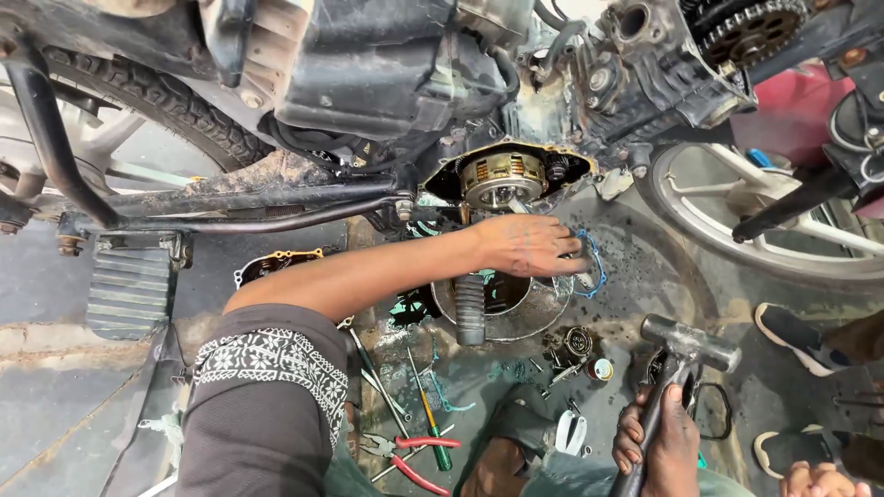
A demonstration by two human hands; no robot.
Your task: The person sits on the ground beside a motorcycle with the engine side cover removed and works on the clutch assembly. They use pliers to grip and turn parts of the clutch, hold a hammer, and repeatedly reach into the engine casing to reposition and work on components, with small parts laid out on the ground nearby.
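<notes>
My left hand (529,244) reaches across below the open engine side of a motorcycle, where the round clutch (502,177) is exposed. Its fingers pinch a thin blue gasket (594,267) just above a shallow metal pan (543,317). A black ribbed rubber grip (470,308) stands in that pan. My right hand (658,442) is lower right, closed around the handle of a metal hammer (691,342), whose head is raised over the dirty floor.
A green-handled screwdriver (433,414), red-handled pliers (414,456) and small loose parts (580,342) lie on the floor. A removed engine cover (276,264) lies at the left near a footrest plate (129,290). A spoked wheel (737,212) and another person's shoe (796,336) are at the right.
</notes>
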